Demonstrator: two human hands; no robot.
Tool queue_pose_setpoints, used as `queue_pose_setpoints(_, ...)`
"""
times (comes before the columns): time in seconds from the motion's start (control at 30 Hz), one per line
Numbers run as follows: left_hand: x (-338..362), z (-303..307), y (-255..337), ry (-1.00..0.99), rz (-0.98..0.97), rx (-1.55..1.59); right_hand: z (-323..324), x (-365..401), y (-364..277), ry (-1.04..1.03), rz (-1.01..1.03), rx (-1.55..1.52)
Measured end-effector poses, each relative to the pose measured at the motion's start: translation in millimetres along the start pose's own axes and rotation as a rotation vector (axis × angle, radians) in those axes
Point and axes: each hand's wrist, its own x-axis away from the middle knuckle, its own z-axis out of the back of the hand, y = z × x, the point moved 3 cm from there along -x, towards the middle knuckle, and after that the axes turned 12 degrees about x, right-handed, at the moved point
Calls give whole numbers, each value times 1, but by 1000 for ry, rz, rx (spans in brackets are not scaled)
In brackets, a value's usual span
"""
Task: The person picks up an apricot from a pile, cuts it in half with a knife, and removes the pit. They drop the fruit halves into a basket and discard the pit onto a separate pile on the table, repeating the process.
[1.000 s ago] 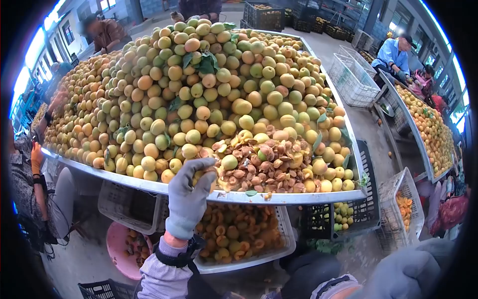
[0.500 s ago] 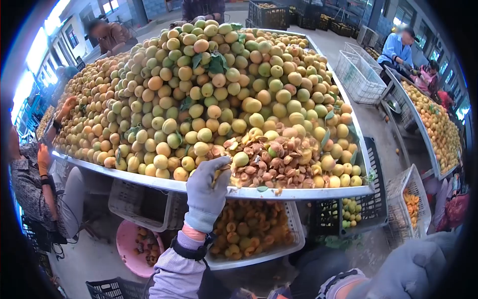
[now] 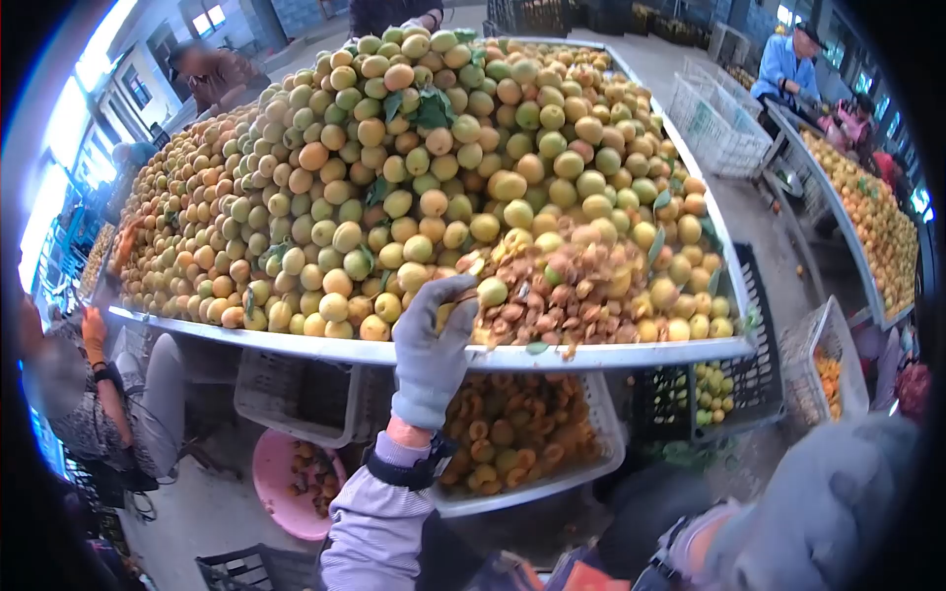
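Note:
My left hand (image 3: 432,335), in a grey glove, is at the front rim of a metal-edged table (image 3: 631,357). Its fingers are curled toward the thumb, with a bit of yellow showing between them that I cannot make out. Just right of the fingertips lie a greenish apricot (image 3: 492,292) and a heap of brown apricot pits (image 3: 537,313). A large mound of whole apricots (image 3: 335,197) with some leaves covers the table. At lower right, close to the camera, my right hand (image 3: 823,502) is gloved and blurred; its fingers do not show clearly.
Below the rim stands a crate (image 3: 613,448) of split apricots. Left of it are a grey crate (image 3: 296,399) and a pink basin (image 3: 271,483). Black (image 3: 764,384) and white (image 3: 843,340) crates stand right. Other people sit around this table and a second table (image 3: 847,227).
The whole view has shifted, so the table appears slightly higher and farther right. My left hand stays by the rim with curled fingers. My right hand appears more blurred.

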Motion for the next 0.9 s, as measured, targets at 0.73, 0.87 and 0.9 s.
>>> queue_pose_setpoints(0.73,-6,3,21,-75,168,53,30,29,31,464,-178,116)
queue_pose_setpoints(0.87,-10,10,16,32,136,-27,31,32,30,596,-168,133)
queue_pose_setpoints(0.9,-6,14,17,71,92,-20,33,33,29,559,-178,171)
